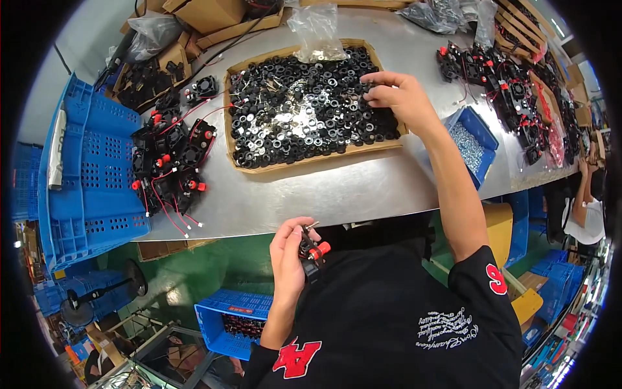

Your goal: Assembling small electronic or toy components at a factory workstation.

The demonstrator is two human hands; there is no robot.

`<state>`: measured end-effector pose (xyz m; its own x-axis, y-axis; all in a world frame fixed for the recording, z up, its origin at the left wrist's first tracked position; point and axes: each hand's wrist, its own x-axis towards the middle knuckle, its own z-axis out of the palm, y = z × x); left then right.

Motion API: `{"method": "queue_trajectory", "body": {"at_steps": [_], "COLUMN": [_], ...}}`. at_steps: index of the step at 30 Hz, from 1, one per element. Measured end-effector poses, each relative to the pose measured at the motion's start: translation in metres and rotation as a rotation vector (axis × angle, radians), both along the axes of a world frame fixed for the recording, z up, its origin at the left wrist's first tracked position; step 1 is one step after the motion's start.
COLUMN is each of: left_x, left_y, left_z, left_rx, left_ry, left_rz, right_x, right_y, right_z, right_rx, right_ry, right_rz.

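Note:
Close to my body, below the table's front edge, my left hand (288, 256) grips a small black motor-like assembly (313, 254) with a red knob-like piece and a thin metal shaft pointing up. My right hand (402, 97) reaches over the right side of a shallow cardboard tray (317, 159). Its thumb and forefinger are pinched close together, and something small and dark shows at their tips; its kind cannot be made out. Filling the tray are black ring-shaped parts (278, 146) and shiny metal pieces (295, 117). A clear plastic bag (317, 32) lies over the far rim.
Black fan assemblies (188, 155) with red pieces and wires are piled at the left, beside a blue crate (97, 155). A blue bin (483, 139) of small metal parts stands right of the tray. More assemblies (518, 97) cover the far right. Another person (586, 214) is at the right edge.

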<state>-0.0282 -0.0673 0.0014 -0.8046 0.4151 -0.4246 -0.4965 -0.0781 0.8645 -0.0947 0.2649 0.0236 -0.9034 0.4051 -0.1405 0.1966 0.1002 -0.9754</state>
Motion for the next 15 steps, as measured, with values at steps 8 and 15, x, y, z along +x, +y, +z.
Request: {"method": "queue_trajectory", "body": {"at_steps": [8, 15], "left_x": [-0.003, -0.015], "left_y": [0.006, 0.006], "left_z": [0.007, 0.004], "left_rx": [0.016, 0.014], "left_ry": [-0.067, -0.078], "left_rz": [-0.032, -0.032], "right_x": [-0.006, -0.014], "right_y": [-0.009, -0.023], "right_z": [-0.01, -0.004], "right_rx": [0.032, 0.692], "right_ry": [0.044, 0.112], "right_rz": [0.016, 0.084]}}
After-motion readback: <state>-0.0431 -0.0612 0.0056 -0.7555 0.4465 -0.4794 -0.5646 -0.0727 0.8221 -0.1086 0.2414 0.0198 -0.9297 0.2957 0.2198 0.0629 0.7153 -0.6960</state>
